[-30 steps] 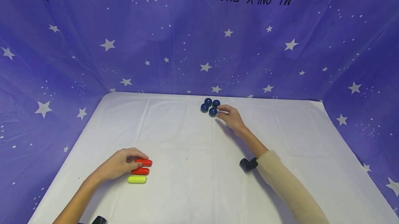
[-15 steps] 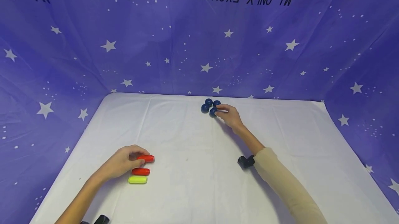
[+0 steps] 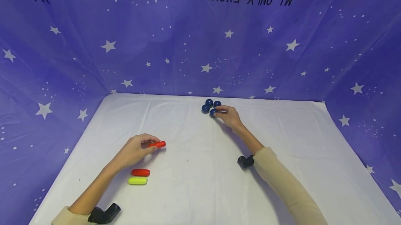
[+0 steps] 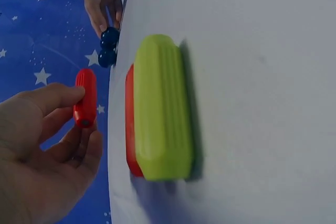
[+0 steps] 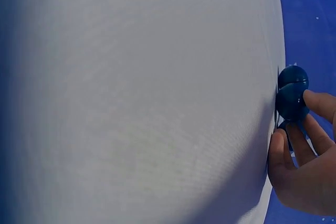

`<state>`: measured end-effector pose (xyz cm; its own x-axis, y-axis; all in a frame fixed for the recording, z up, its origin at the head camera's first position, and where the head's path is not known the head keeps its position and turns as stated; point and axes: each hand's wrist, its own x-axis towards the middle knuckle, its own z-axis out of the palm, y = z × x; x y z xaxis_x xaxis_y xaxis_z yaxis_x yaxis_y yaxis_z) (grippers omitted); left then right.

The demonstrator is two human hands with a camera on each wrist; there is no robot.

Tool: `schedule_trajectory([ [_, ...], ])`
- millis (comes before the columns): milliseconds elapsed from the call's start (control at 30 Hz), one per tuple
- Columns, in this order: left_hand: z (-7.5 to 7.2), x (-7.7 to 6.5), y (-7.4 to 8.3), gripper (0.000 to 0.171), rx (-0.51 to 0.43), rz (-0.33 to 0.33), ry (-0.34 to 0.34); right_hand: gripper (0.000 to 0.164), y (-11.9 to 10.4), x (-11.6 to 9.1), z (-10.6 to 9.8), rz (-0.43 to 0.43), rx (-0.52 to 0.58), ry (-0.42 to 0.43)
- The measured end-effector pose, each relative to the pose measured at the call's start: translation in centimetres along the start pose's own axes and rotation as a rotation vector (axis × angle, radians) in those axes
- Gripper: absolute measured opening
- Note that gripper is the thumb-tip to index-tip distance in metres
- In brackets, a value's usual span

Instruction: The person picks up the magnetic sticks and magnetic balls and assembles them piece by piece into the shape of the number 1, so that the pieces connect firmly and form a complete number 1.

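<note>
My left hand point(image 3: 134, 151) pinches a red ridged plastic stick point(image 3: 161, 144) between thumb and fingers, lifted over the white table; its shadow falls below it. In the left wrist view that red stick point(image 4: 86, 98) has a bevelled end facing the camera. Below the hand, a second red stick point(image 3: 140, 172) and a yellow-green one point(image 3: 138, 181) lie side by side. At the table's far side my right hand point(image 3: 230, 117) holds the nearest of several glossy dark blue balls point(image 3: 212, 113) with thumb and fingers. The other blue balls point(image 3: 205, 108) sit clustered just behind it.
The table is covered with a white cloth point(image 3: 188, 190). A purple-blue curtain point(image 3: 175, 44) with stars and lettering rises behind and at both sides. A black wrist camera point(image 3: 104, 214) is on the left wrist, another black one point(image 3: 245, 162) on the right.
My left hand has lifted the red stick away from the other two and carried it forward and right. My right thumb and fingers have closed in on the nearest blue ball, which has barely shifted.
</note>
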<state>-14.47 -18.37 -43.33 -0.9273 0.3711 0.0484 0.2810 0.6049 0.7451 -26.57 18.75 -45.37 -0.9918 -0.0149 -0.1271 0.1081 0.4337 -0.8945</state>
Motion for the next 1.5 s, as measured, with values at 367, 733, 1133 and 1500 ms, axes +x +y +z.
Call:
schedule_trajectory([
  [367,0.9,3.3,1.4,0.025,-0.027,-0.011,0.034,0.039,0.3,0.2,0.0,0.002,0.028,0.008],
  [733,2.3,5.7,2.3,0.024,-0.079,-0.027,0.036,0.038,0.5,0.0,-0.1,0.028,0.013,0.003],
  [1133,3.2,7.6,3.2,0.024,-0.115,-0.012,0.049,0.038,0.1,-0.7,-0.4,-0.004,0.042,-0.003],
  [1500,4.4,9.2,4.2,0.023,-0.13,-0.035,0.077,0.037,-0.4,-1.5,-0.7,-0.029,0.09,-0.015],
])
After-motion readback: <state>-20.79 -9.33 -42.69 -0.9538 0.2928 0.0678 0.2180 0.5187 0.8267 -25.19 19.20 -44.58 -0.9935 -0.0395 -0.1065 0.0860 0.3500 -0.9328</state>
